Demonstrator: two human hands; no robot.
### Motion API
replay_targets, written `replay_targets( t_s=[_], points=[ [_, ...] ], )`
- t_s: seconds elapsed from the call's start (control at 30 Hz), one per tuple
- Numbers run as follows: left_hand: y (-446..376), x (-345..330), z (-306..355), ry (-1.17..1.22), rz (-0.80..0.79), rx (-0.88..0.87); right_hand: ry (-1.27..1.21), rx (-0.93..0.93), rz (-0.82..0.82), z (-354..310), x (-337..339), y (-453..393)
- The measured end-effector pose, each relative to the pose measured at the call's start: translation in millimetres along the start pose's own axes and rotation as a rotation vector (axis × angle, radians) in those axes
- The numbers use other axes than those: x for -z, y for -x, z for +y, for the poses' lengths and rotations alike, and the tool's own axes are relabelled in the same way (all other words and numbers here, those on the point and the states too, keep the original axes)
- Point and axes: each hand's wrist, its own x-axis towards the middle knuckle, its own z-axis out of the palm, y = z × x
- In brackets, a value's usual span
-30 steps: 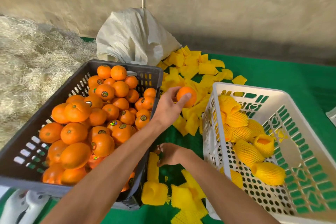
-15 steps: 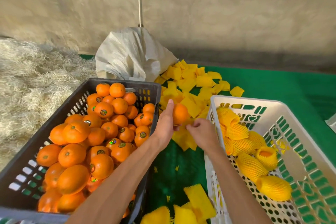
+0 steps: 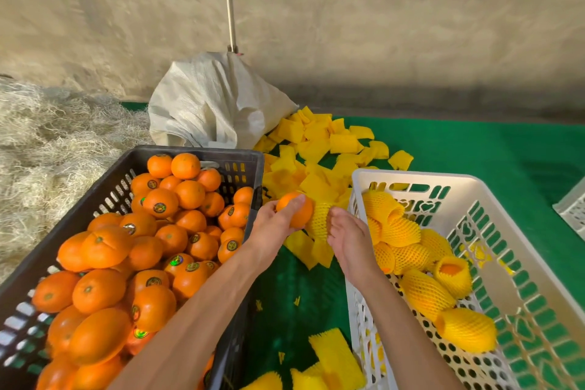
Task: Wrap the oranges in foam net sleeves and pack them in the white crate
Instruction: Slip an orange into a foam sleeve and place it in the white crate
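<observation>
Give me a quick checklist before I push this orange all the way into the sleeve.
1. Left hand grips the orange: ok.
2. Right hand holds the foam sleeve: ok.
3. Sleeve mouth meets the orange: ok, they touch.
4. Orange fully covered: not ok, mostly bare.
5. Sleeve untorn: cannot tell.
6. Room in the white crate: ok, bare floor on the right.

1. The left hand (image 3: 272, 225) grips the orange (image 3: 296, 209), fingers curled over its top.
2. The right hand (image 3: 348, 236), just right of the orange, pinches the foam sleeve (image 3: 319, 218).
3. Both forearms are bare, converging toward the orange.
</observation>
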Motion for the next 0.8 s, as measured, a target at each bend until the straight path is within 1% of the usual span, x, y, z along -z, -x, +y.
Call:
replay_targets(
  t_s=[0.03, 0.1, 0.17, 0.23, 0.3, 0.4, 0.47, 0.53, 0.6, 0.67, 0.73, 0.8],
  points=[
    [0, 0, 0, 0.006, -0.016, 0.016, 0.016, -0.008, 0.026, -1, 1, -1],
    [0, 1, 0, 0.007, -0.048, 0.045, 0.17, 0.074, 0.034, -1, 3, -1],
    [0, 2, -2, -0.047, -0.039, 0.042, 0.28, 0.143, 0.043, -3, 2, 2],
    [1, 1, -5, -0.195, -0.011, -0.016, 0.367, 0.145, 0.067, 0, 0, 2],
    [1, 1, -10, -0.377, -0.014, -0.099, 0.417, 0.061, 0.073, 2, -3, 2],
    [1, -3, -20, -0.657, -0.051, -0.238, 0.188, -0.147, 0.006, 2, -7, 2],
    [2, -6, -25, -0.787, 0.002, -0.356, 0.052, -0.214, -0.047, 0, -9, 2],
    [2, -7, -26, -0.88, 0.074, -0.447, -0.069, -0.228, -0.106, 0, -14, 4],
    [1, -5, -25, -0.89, 0.092, -0.476, -0.147, -0.198, -0.125, -3, -18, 5],
    [2, -3, -23, -0.834, 0.036, -0.468, -0.231, -0.147, -0.099, -6, -17, 4],
    [5, -4, -20, -0.709, -0.063, -0.409, -0.314, -0.105, -0.02, -7, -12, 0],
    [9, -7, -18, -0.612, -0.139, -0.383, -0.315, -0.066, 0.092, -5, -9, -2]
  ],
)
